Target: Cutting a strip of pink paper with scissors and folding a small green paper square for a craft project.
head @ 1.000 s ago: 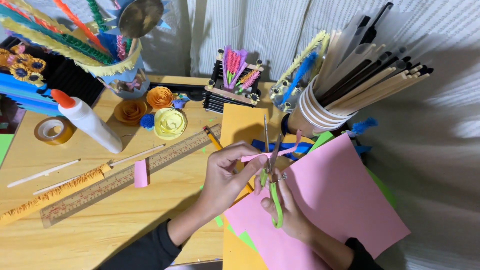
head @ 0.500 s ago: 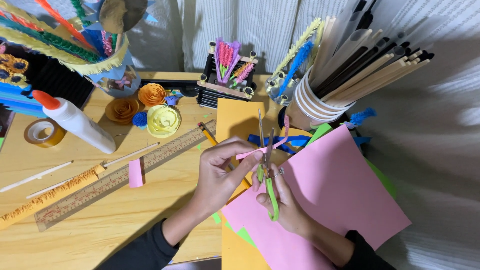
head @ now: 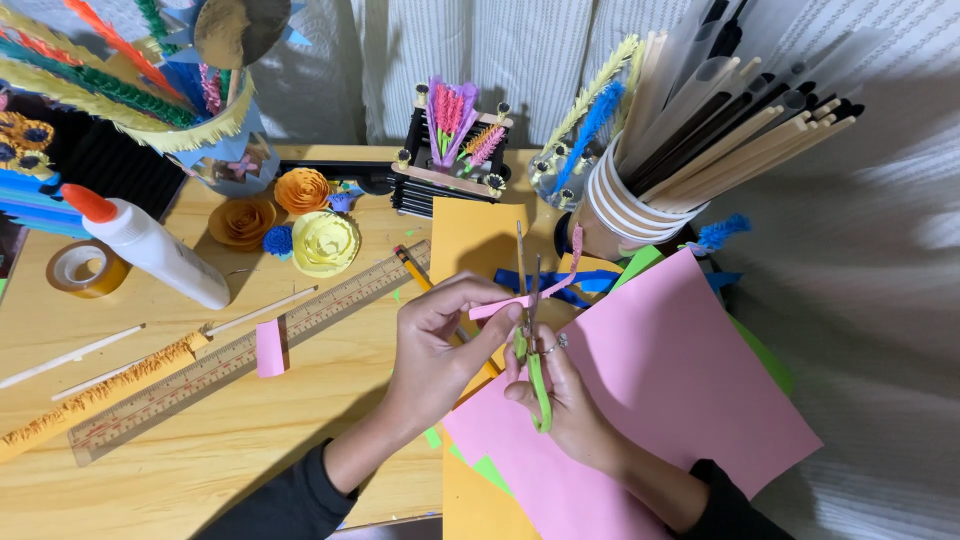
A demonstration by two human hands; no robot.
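Left hand (head: pixel 435 345): fingers pinching pink paper strip (head: pixel 520 297).
Right hand (head: pixel 560 395): fingers through green-handled scissors (head: pixel 528 310), blades parted at the strip.
Underneath: pink sheet (head: pixel 680 400), right of wooden ruler (head: pixel 250 350).

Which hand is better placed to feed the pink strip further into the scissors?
Probably the left hand: its fingers already pinch the pink paper strip beside the blades, while the right hand is occupied gripping the green-handled scissors.
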